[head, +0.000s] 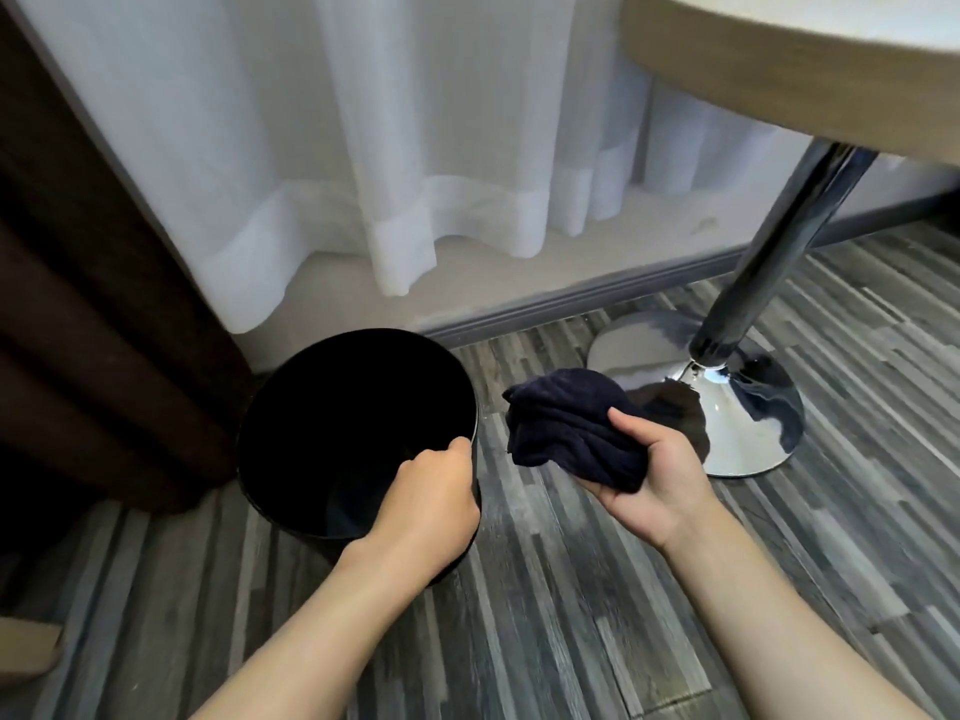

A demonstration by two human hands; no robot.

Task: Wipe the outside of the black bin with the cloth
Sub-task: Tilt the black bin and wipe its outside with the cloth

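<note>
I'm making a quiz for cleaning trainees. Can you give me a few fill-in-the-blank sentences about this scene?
1. The left hand grips the rim of the black ____.
2. The right hand holds a bunched dark ____.
3. The bin stands on the striped ____.
4. The chrome base belongs to a round ____.

Missing words: bin; cloth; floor; table

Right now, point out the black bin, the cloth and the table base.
black bin (291, 407): head view, dark inner wall.
cloth (566, 423): head view, bunched middle.
table base (748, 439): head view, chrome dome.
</note>
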